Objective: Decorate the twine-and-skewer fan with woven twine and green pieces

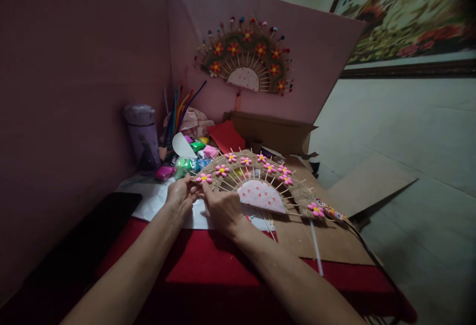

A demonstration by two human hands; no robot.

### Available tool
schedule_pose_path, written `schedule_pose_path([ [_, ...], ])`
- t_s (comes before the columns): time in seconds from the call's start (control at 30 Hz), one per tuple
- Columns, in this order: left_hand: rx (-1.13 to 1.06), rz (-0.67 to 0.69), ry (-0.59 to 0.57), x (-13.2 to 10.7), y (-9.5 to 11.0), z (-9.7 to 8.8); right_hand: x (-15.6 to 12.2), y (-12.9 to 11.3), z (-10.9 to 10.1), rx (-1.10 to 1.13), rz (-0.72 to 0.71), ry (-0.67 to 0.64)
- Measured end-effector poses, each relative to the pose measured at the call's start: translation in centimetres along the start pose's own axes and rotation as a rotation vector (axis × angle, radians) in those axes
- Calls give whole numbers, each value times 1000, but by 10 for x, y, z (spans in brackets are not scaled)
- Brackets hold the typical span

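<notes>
A half-round fan (235,163) of twine woven over thin sticks stands tilted over the table, with a white, red-dotted half-circle base (261,197). Pink clay flowers with yellow centres dot its twine band. My left hand (181,197) grips the fan's left end, fingers closed at its edge. Close beside it, my right hand (225,211) has its fingers closed on the lower left of the band, just under the leftmost pink flower (204,178). Part of the right fingers is hidden behind the hand.
Packets of coloured clay (188,164), a purple tumbler (143,139) and pipe cleaners (182,111) stand at the back left. A similar fan (243,77) hangs on the pink board. Cardboard (334,240), a clear stick (317,248) and a black cord (366,248) lie at right.
</notes>
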State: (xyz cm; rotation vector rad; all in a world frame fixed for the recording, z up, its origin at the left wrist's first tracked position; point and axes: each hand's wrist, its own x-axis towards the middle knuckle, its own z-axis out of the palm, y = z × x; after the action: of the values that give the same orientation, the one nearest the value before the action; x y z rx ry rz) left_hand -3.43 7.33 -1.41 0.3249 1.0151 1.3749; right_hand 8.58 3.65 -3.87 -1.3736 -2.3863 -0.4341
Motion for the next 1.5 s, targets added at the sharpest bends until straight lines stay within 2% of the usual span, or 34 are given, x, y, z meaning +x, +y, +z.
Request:
schedule_pose_path([
  [0.13, -4, 3, -4, 3, -1, -1, 4, -1, -1, 8, 66, -1],
  [0.33, -8, -12, -5, 2, -1, 0, 1, -2, -2, 34, 44, -41],
  [0.47, 3, -16, -3, 0, 0, 1, -2, -3, -1, 65, 14, -14],
  [0.63, -1, -4, 5, -3, 1, 1, -2, -4, 1, 124, 153, 45],
  [0.8, -11, 5, 23, -3, 1, 3, 1, -3, 1, 325, 296, 118],
  [1.0, -14, 8, 31, -1, -1, 2, 5, -2, -1, 528, 397, 109],
  [1.5, 3, 7, 43, -4, 0, 4, 6, -2, 2, 566, 402, 113],
])
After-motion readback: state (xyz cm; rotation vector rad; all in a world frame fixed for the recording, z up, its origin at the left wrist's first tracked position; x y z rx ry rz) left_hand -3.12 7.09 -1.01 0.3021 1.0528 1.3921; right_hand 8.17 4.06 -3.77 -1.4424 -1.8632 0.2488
